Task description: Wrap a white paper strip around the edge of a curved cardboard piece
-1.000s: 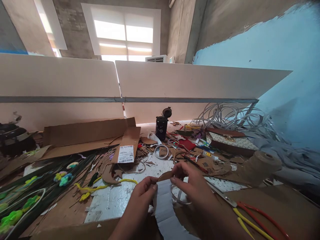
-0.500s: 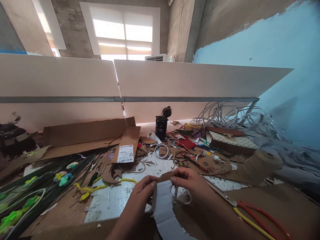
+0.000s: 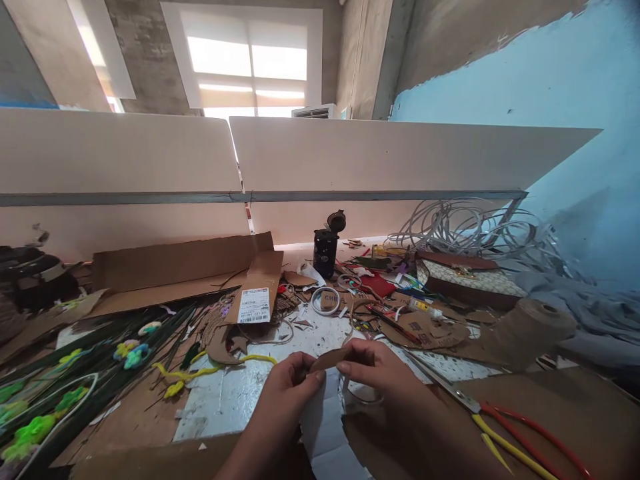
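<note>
A curved cardboard piece (image 3: 327, 433), white and creased on one face with a brown tip (image 3: 330, 360), is held up low in the middle of the head view. My left hand (image 3: 295, 387) pinches its left edge near the top, thumb in front. My right hand (image 3: 373, 367) pinches the right side of the same top end, its fingers behind the piece. Partly hidden behind my right hand lies a thin pale ring (image 3: 365, 400). Scissors (image 3: 467, 400) with red and yellow handles rest to the right of that hand.
Cardboard scraps (image 3: 425, 333) and a twine cone (image 3: 535, 330) lie to the right, by a patterned handbag (image 3: 467, 277). At the back stands a black lidded container (image 3: 325, 253). A folded box (image 3: 175, 267) and yellow pipe cleaner (image 3: 190, 377) lie left.
Both hands keep their pinch on the cardboard piece. Its top has tilted, so more of the brown tip shows, and my left hand has moved slightly right along it.
</note>
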Available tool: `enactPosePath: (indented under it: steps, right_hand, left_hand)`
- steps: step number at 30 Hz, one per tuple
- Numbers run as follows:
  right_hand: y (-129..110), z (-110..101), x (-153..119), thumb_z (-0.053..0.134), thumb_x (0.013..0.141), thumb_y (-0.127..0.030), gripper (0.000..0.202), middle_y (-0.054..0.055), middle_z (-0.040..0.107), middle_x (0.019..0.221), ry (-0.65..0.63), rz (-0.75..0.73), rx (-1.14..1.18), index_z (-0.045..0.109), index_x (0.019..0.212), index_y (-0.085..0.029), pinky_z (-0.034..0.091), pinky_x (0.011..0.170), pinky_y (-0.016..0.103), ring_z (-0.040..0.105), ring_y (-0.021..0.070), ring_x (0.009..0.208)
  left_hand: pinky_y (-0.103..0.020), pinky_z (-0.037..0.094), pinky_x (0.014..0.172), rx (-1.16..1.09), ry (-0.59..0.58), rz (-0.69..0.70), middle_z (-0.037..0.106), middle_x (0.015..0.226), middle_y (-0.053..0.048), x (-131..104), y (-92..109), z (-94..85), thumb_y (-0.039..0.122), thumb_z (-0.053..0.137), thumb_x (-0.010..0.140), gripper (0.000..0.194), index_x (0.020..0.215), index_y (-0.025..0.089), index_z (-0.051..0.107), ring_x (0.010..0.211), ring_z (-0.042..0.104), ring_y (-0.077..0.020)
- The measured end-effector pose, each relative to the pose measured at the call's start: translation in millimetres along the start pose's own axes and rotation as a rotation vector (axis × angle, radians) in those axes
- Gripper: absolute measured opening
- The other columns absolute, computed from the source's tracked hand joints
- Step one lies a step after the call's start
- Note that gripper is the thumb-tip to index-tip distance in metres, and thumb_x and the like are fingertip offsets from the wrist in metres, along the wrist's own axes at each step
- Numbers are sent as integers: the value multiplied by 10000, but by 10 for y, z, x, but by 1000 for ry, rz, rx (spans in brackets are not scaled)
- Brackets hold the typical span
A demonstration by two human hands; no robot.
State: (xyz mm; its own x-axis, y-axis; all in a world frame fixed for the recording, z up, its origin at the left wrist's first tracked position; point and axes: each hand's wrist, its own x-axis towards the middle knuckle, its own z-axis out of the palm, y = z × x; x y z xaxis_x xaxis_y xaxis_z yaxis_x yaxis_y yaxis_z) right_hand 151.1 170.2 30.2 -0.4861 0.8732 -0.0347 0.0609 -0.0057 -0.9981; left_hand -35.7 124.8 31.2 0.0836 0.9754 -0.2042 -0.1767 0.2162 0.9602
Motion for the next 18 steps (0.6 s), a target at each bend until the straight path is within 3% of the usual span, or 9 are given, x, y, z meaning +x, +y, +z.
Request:
enactPosePath:
  steps: [9, 14, 18]
  right_hand:
    - [8, 49, -33, 769, 707, -449, 319, 23, 653, 742, 24, 22, -57, 708, 793, -147, 421, 683, 294, 576, 179, 727]
    - [43, 46, -31, 731, 734, -510, 399, 45, 661, 791, -23, 37, -24, 708, 862, -134, 420, 715, 310, 584, 193, 752]
    - [29, 92, -51, 710, 735, -439, 302, 31, 638, 764, -26, 43, -43, 689, 809, -148, 411, 712, 301, 571, 193, 756]
  left_hand:
    - [-230, 350, 521, -22, -41, -43, 625, 656, -5, 7, -95, -17, 399, 833, 640, 352, 793, 160, 625, 560, 532, -132]
    - [-230, 317, 496, 1, -41, -54, 570, 604, 23, 8, -73, -13, 395, 814, 623, 342, 734, 172, 580, 512, 475, -114]
    - [-233, 308, 506, 43, -34, -47, 545, 597, 24, 4, -53, -10, 384, 842, 585, 366, 703, 180, 562, 532, 459, -117]
